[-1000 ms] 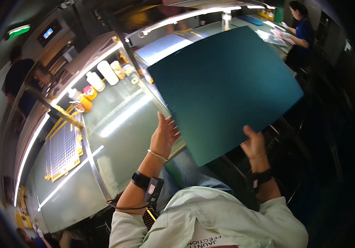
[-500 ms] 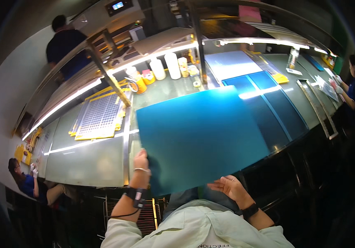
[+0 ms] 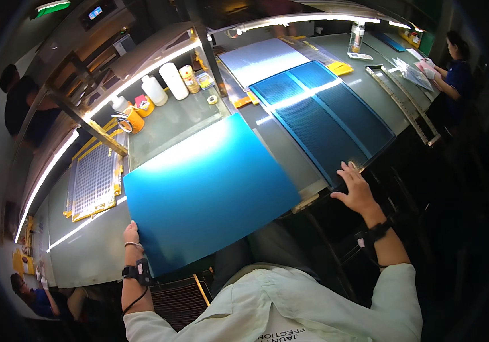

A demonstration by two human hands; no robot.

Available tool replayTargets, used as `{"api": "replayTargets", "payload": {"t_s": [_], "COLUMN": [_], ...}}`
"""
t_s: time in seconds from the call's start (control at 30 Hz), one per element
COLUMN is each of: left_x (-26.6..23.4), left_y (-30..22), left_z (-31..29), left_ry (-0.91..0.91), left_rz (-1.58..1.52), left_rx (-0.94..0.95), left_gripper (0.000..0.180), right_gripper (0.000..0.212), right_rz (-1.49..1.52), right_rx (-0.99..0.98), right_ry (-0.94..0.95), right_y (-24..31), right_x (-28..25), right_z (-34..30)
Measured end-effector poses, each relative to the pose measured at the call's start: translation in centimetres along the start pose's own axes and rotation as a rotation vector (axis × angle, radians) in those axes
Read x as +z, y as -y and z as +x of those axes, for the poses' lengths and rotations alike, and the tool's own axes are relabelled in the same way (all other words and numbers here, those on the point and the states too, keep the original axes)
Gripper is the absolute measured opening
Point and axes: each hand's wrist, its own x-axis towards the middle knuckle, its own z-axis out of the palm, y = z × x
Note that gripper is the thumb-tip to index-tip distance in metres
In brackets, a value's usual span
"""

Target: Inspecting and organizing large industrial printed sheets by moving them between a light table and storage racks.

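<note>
A large plain blue sheet [image 3: 210, 196] lies tilted over the front of the workbench, its near corner past the edge. My left hand [image 3: 132, 232] grips its left edge, with the thumb on top and the other fingers hidden beneath. My right hand [image 3: 358, 192] is off the sheet, thumb and fingers apart with nothing held. It is at the near end of a dark blue textured panel [image 3: 335, 117], crossed by lighter blue bands; whether the fingertips touch it I cannot tell.
White bottles [image 3: 173, 81] and an orange tin [image 3: 133, 121] stand behind the sheet. Left lie yellow-edged grid screens [image 3: 93, 182]; right, a narrow metal frame [image 3: 404, 105]. A lit shelf post [image 3: 209, 62] rises between. Co-workers sit at both ends, one [image 3: 455, 77] handling clear sheets.
My right hand has left the blue sheet's near edge and moved right to the dark panel. The sheet has shifted left, still in my left hand. The view has turned right.
</note>
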Motion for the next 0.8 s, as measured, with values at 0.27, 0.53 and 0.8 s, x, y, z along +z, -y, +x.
{"api": "replayTargets", "payload": {"t_s": [0.27, 0.53, 0.8], "left_x": [-1.6, -3.1, -2.4], "left_y": [0.2, -0.9, -0.7], "left_z": [0.9, 1.6, 1.5], "left_ry": [-0.019, 0.027, -0.183], "left_rz": [0.087, 0.365, 0.598], "left_rx": [0.030, 0.003, 0.096], "left_gripper": [0.035, 0.037, 0.042], "right_gripper": [0.053, 0.047, 0.042], "right_rz": [0.067, 1.343, 1.391], "right_rx": [-0.037, 1.225, 0.994], "right_ry": [-0.072, -0.541, -1.049], "right_y": [2.1, -11.4, -12.9], "right_x": [-0.3, -0.2, -5.8], "right_z": [-1.2, -1.2, 2.3]}}
